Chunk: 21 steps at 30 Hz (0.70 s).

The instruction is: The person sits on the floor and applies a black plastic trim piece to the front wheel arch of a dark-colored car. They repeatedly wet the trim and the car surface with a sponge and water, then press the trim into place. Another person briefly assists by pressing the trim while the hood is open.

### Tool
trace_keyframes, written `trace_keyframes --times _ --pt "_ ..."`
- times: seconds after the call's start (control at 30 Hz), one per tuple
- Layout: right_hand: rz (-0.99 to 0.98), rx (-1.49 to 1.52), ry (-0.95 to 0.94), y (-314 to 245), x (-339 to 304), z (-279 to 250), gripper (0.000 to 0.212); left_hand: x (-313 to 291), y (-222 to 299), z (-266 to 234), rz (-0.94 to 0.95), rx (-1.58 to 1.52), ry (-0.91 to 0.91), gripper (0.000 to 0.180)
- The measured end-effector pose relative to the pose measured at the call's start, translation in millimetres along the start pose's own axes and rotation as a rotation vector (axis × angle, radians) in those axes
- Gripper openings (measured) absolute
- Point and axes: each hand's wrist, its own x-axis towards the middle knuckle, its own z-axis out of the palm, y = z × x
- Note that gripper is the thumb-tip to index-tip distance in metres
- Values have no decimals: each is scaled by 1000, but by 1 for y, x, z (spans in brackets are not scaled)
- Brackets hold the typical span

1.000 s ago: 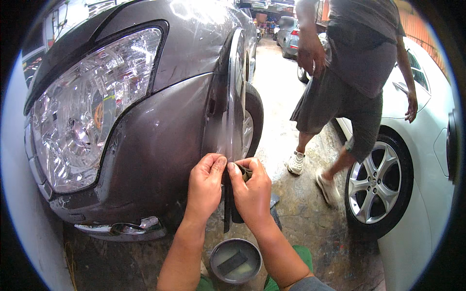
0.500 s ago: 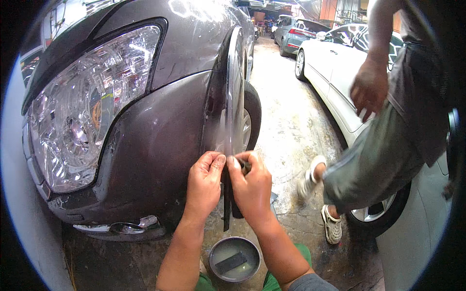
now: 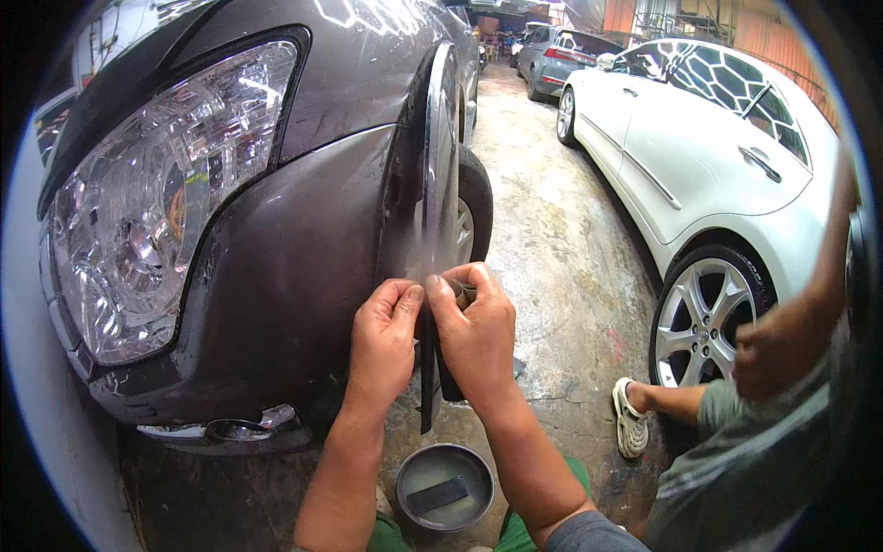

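My left hand [image 3: 386,329] is closed, thumb and fingers pinching the edge of a wheel-arch trim strip [image 3: 432,166]. The strip is long and narrow, shiny along its upper length and dark below, and it runs down past my hands. My right hand [image 3: 476,322] is closed on the same strip from the other side, fingertips almost touching the left ones. A folded brownish-grey piece [image 3: 464,294] shows inside the curl of my right fingers; its kind I cannot make out. Below my forearms stands a round tub [image 3: 483,474] of cloudy water with a dark rectangular block [image 3: 437,495] in it.
A dark car's fender [image 3: 303,221] and headlight [image 3: 175,212] fill the left side. To the right is a white car [image 3: 699,175], with a grey car [image 3: 561,57] farther back. Another person's arm [image 3: 800,331] and shod foot [image 3: 631,419] are close at the right.
The other person has moved nearer along the right side and lower in view, uncovering the white car's rear wheel. My hands stay on the strip at nearly the same spot.
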Motion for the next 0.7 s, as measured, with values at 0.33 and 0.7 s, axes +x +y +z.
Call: trace_keyframes --times 0.33,0.7 --pt "-17 9 2 4 2 0 23 1 -1 2 66 28 -10 19" --pt "-45 -22 21 7 -9 2 20 0 -6 -2 33 8 -12 19"
